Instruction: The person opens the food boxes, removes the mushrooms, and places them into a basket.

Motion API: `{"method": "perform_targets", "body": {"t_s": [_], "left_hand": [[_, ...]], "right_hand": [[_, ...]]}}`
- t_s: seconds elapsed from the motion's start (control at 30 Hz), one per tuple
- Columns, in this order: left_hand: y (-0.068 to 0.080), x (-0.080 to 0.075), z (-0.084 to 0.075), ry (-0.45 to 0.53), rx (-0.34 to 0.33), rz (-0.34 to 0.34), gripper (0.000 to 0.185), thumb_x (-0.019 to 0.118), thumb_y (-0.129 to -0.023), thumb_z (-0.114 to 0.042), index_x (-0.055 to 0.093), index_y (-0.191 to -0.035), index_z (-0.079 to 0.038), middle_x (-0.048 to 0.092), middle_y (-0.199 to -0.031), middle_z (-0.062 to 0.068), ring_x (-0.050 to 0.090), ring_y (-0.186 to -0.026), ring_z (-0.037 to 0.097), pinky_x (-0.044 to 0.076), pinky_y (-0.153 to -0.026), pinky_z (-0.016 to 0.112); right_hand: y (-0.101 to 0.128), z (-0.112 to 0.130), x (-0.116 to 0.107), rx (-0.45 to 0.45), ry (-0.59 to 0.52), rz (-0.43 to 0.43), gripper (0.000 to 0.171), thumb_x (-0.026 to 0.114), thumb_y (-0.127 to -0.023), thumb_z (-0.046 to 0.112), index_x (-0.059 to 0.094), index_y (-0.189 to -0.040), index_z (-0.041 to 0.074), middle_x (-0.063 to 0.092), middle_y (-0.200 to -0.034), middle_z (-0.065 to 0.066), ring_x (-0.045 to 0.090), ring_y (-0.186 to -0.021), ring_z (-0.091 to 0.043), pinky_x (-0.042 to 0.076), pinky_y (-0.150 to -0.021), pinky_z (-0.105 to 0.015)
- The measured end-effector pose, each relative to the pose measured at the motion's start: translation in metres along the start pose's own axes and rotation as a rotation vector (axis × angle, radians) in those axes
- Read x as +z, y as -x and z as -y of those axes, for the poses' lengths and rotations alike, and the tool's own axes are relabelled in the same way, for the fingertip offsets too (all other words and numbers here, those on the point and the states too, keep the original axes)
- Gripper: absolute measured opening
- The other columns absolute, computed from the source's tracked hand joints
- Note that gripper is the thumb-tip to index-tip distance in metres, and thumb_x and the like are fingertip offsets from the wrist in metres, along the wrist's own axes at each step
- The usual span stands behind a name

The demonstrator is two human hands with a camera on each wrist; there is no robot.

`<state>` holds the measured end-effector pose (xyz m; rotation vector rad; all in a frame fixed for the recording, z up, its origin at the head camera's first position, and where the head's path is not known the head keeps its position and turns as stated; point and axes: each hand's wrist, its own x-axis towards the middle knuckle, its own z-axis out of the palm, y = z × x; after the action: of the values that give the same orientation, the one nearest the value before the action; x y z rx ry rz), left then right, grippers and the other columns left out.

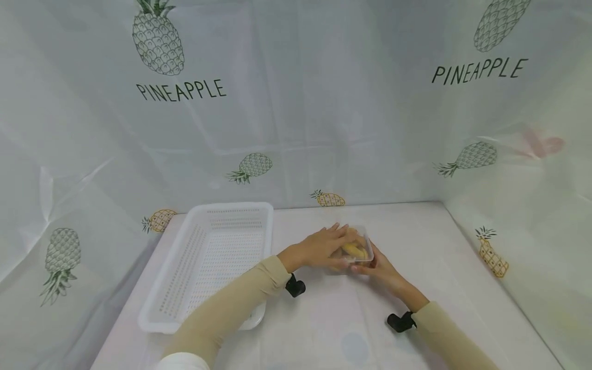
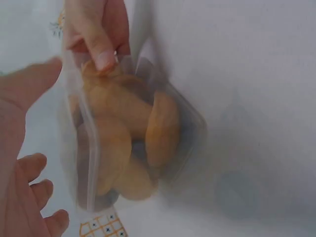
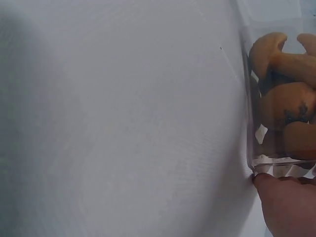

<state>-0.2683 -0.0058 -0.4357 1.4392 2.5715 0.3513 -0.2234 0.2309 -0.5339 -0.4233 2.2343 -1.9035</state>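
A clear plastic box [image 1: 368, 239] holding several tan mushrooms [image 3: 286, 101] is between the two hands, right of the table's middle. My right hand [image 1: 383, 267] grips the box at its near right side, thumb on the near edge and fingers along the wall. Over the left part of the box, my left hand [image 1: 321, 247] is spread with its fingers extended. The left wrist view shows that hand [image 2: 19, 143] beside the box with a gap between thumb and fingers. Whether the left palm or fingertips touch the box is hard to tell.
A white perforated plastic basket [image 1: 269, 226] stands on the left of the table, partly behind the left sleeve [image 1: 240, 303]. The pale tablecloth [image 1: 314, 329] is backed by a sheet [image 1: 296, 103] printed with pineapples. Each wrist wears a small black camera.
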Motion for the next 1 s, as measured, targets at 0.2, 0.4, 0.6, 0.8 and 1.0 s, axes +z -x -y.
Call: {"method": "perform_targets", "body": {"t_s": [0.2, 0.4, 0.6, 0.8, 1.0], "left_hand": [[-0.007, 0.011, -0.012, -0.104, -0.055, 0.017, 0.069, 0.057, -0.1, -0.048, 0.027, -0.159, -0.029, 0.015, -0.165, 0.011, 0.012, -0.146, 0.05, 0.021, -0.115, 0.061], [-0.01, 0.016, -0.018, -0.277, -0.079, -0.035, 0.065, 0.062, -0.098, -0.045, 0.037, -0.156, -0.031, 0.023, -0.163, 0.007, 0.024, -0.143, 0.049, 0.03, -0.113, 0.058], [-0.013, 0.018, -0.018, -0.434, -0.078, -0.086, 0.057, 0.059, -0.1, -0.042, 0.041, -0.153, -0.035, 0.029, -0.161, 0.004, 0.036, -0.14, 0.043, 0.039, -0.109, 0.052], [-0.014, 0.022, -0.017, -0.574, -0.049, -0.101, 0.057, 0.054, -0.101, -0.049, 0.038, -0.154, -0.037, 0.028, -0.161, 0.009, 0.042, -0.136, 0.041, 0.045, -0.105, 0.049], [-0.014, 0.029, -0.012, -0.706, -0.006, -0.112, 0.057, 0.048, -0.103, -0.052, 0.034, -0.156, -0.036, 0.03, -0.159, 0.015, 0.045, -0.135, 0.04, 0.048, -0.101, 0.047]], "right_hand": [[0.001, -0.004, 0.001, -0.024, -0.067, 0.059, 0.096, 0.068, -0.095, 0.007, -0.001, -0.161, 0.013, 0.037, -0.15, -0.028, 0.061, -0.115, -0.014, 0.054, -0.09, -0.029], [0.002, -0.006, 0.003, -0.041, -0.061, 0.071, 0.089, 0.064, -0.098, 0.008, 0.002, -0.161, 0.009, 0.038, -0.151, -0.026, 0.058, -0.12, -0.011, 0.05, -0.095, -0.023], [0.001, -0.009, 0.003, -0.08, -0.054, 0.068, 0.081, 0.062, -0.099, 0.005, 0.008, -0.16, 0.005, 0.039, -0.151, -0.026, 0.057, -0.12, -0.009, 0.049, -0.094, -0.022], [0.0, -0.01, 0.002, -0.089, -0.035, 0.096, 0.085, 0.058, -0.102, 0.007, -0.004, -0.16, 0.006, 0.027, -0.155, -0.029, 0.054, -0.122, -0.007, 0.047, -0.096, -0.02], [0.001, -0.009, 0.002, -0.04, 0.01, 0.099, 0.087, 0.057, -0.103, 0.014, -0.009, -0.16, 0.011, 0.026, -0.157, -0.026, 0.051, -0.123, -0.004, 0.044, -0.097, -0.017]]}}
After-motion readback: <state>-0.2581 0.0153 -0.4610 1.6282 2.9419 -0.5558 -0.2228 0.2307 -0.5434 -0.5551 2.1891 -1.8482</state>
